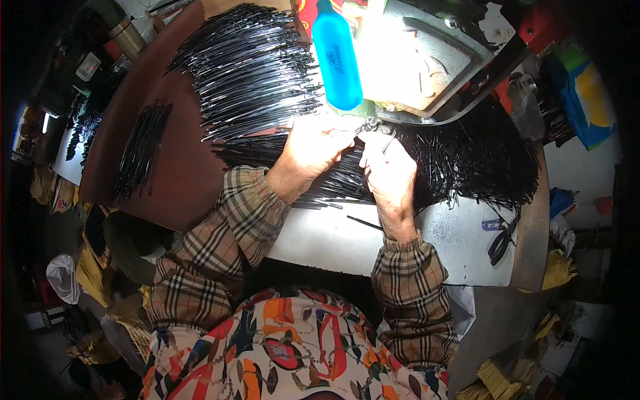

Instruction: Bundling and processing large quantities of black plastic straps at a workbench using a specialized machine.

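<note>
My left hand (312,152) is closed in a pinch, fingertips on a small dark piece at the brightly lit spot under the blue bottle; its exact shape is too small to make out. Close beside it, my right hand (391,175) is closed round a thin black strip (389,143) whose end sticks up past the fingers. The fingertips of both hands nearly meet. Beneath them lies a heap of thin black strips (327,175), spreading into a tangled pile (480,157) on the right. Neater rows of glossy black strips (250,73) lie behind my left hand.
A blue bottle (337,60) lies or stands beyond my hands, by a metal housing (460,73) under glaring light. A smaller bundle of strips (141,150) rests on the brown surface (183,160) at left. Black-handled snips (503,243) lie on the pale tabletop (320,237).
</note>
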Demonstrator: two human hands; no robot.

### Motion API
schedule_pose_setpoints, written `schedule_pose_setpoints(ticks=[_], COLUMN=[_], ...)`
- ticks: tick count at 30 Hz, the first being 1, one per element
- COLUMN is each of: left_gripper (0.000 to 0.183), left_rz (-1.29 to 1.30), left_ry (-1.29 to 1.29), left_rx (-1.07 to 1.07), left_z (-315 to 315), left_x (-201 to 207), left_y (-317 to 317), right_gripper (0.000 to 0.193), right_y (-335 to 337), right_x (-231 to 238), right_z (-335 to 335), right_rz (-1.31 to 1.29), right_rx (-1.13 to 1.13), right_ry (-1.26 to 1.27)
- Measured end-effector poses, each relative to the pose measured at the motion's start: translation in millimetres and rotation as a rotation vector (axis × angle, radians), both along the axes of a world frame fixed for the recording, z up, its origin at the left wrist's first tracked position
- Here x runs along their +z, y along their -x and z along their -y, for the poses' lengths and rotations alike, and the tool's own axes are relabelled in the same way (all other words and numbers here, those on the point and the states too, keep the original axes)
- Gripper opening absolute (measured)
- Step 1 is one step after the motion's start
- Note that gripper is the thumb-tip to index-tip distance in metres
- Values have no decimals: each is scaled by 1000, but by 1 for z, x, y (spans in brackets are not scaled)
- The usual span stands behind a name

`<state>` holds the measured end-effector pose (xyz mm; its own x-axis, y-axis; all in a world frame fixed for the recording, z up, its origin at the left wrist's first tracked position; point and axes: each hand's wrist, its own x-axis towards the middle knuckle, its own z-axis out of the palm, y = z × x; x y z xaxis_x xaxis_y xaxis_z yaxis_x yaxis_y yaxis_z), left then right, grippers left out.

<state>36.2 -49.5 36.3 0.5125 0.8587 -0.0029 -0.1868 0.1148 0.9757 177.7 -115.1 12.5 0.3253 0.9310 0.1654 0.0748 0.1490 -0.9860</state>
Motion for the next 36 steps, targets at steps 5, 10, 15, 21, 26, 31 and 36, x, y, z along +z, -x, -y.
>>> schedule_pose_setpoints(ticks=[5,10,15,21,26,31,36], left_gripper=[13,13,15,13,13,15,16], left_rz=[-59,-117,-205,-300,-314,-340,-345], left_ry=[-34,-184,-416,-878,-824,-910,-929], left_rx=[35,70,175,388,368,383,390], left_z=[3,1,-4,0,6,3,0], left_x=[2,3,-8,-15,-13,-16,-16], left_y=[-5,-8,-18,-23,-24,-23,-21], right_gripper=[19,25,22,19,20,23,23], right_y=[-4,-8,-9,-9,-13,-11,-14], right_x=[-4,-5,-8,-13,-18,-12,-13], right_z=[0,-5,-11,-12,-12,-14,-14], right_rz=[-106,-226,-211,-257,-227,-277,-264], right_rx=[48,111,112,127,112,99,79], right_ry=[-41,-142,-163,-160,-139,-188,-152])
